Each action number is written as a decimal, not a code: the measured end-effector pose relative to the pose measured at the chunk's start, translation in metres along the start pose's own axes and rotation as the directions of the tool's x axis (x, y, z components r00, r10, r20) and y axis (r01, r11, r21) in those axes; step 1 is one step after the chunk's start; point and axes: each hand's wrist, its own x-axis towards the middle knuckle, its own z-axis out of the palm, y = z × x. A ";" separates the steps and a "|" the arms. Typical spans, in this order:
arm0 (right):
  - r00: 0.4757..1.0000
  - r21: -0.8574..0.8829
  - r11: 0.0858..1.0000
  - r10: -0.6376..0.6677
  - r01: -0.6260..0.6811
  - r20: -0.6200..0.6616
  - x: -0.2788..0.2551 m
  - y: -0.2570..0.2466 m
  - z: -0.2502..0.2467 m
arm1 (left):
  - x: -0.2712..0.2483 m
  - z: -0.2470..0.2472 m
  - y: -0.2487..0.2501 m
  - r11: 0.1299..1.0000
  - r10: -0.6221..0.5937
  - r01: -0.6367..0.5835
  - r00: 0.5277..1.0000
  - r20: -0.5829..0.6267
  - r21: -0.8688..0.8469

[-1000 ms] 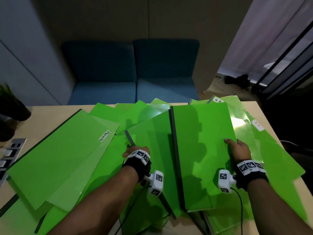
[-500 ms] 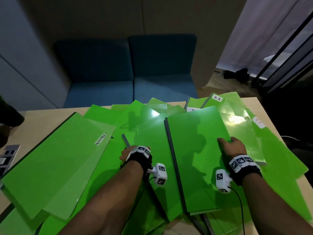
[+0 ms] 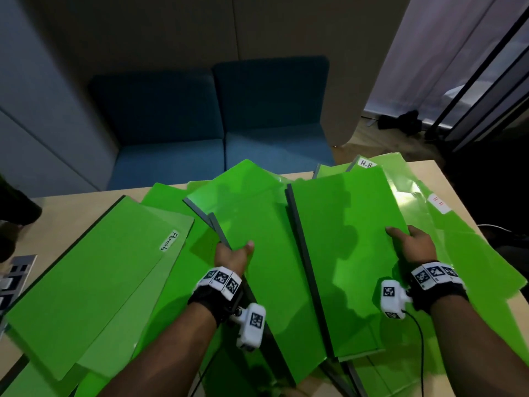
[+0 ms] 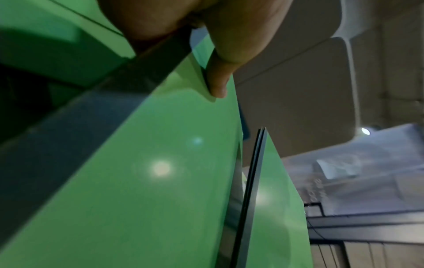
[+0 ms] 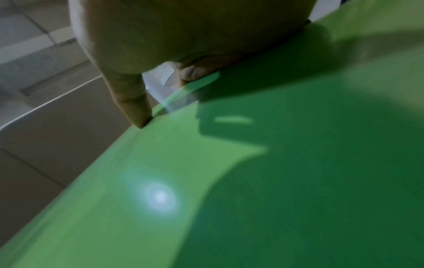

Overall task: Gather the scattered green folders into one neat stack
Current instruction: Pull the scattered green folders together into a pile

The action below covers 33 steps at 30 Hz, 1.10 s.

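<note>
- Head view, labels: white tag reading "Permits" [image 3: 169, 240] on the big folder at left [image 3: 86, 270]; "H.R" tag [image 3: 367, 163] on a folder at the far edge; another "H R" tag in red [image 3: 438, 204] on a translucent folder at right [image 3: 463, 239].
- Head view, L side: left hand [image 3: 232, 257] grips the left edge of the centre folder [image 3: 257, 270] by its grey spine, thumb on top, fingers hidden under. Folder is tilted up off the pile, touching the hand.
- Head view, R side: right hand [image 3: 412, 244] grips the right edge of the right folder [image 3: 349, 253], thumb on top, fingers under. Dark spine of that folder lies just beside the centre folder's right edge.
- Head view, surroundings: more green folders fan out under and around both, overlapping, on a light wood table [image 3: 71, 207]. Blue sofa [image 3: 217, 124] behind the table. Dark object [image 3: 17, 207] and a grey panel w/ buttons [image 3: 15, 275] at far left edge. Black wrist bands w/ marker squares on both wrists.
- L wrist view: thumb [image 4: 220, 72] presses the green cover [image 4: 142, 172], grey spine strip [image 4: 69, 116] runs under the palm. Second folder's dark edge [image 4: 254, 181] stands just right of it.
- R wrist view: finger [image 5: 130, 98] hooks the folder's edge; green cover [image 5: 206, 190] fills the frame, blurred, w/ a light glare spot.
</note>
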 end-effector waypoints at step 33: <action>0.899 0.326 0.935 -0.021 -0.138 0.438 -0.151 0.002 0.129 | -0.020 -0.087 -0.053 0.969 0.237 -0.239 0.971 0.043 0.058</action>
